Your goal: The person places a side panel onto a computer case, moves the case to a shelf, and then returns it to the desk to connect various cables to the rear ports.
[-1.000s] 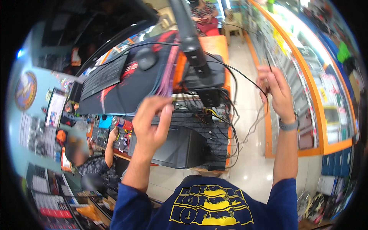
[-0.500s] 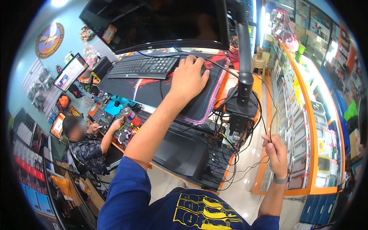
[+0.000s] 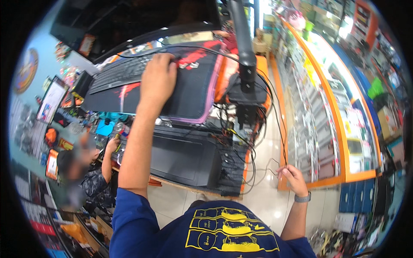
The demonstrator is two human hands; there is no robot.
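Note:
My left hand (image 3: 158, 84) rests over the right end of a black keyboard (image 3: 118, 75), on a dark mouse pad (image 3: 189, 92) with red patterns and a pink edge. Its fingers curl over a dark rounded thing, mostly hidden, that looks like a computer mouse. Low on the right, my right hand (image 3: 294, 178) pinches a thin black cable (image 3: 284, 144) between thumb and fingers. The cable runs up toward the monitor arm (image 3: 246, 51), and a thinner loop hangs left of the hand.
Above the pad hangs a big black monitor (image 3: 137, 26). Below lie a black computer case (image 3: 180, 157) and tangled cables (image 3: 247, 137) at the desk's right end. An orange-edged glass showcase (image 3: 318, 133) stands right. At left, another person's hand (image 3: 112, 144) holds something slim.
My left hand has shifted left across the pad, uncovering more red pattern. My right hand has moved slightly down with the cable still pinched. The whole view has swung too.

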